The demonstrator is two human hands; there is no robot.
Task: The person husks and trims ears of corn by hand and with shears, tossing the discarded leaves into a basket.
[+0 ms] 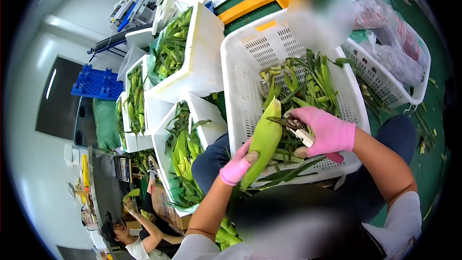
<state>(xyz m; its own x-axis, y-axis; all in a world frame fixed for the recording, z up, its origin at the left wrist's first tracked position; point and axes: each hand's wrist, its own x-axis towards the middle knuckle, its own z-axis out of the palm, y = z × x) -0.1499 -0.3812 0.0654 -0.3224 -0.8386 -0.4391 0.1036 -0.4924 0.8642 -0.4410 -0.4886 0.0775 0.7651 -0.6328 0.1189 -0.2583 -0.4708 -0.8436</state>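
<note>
An ear of corn in its green husk [264, 139] is held upright and slightly tilted by my left hand [240, 161], which wears a pink glove with bare fingertips. My right hand [325, 132], also in a pink glove, is closed round pruning shears with a white handle [304, 137]. The dark blades of the shears lie against the upper part of the ear. Both hands are above a white slotted basket [245, 82] that holds cut green leaves and stalk pieces [313, 82].
White foam boxes [207, 58] with husked corn and leaves stand on the left. A second white basket [380, 77] with plastic bags is at the right. A yellow pallet jack [255, 5] is behind. Another person [144, 231] holding corn sits at the lower left.
</note>
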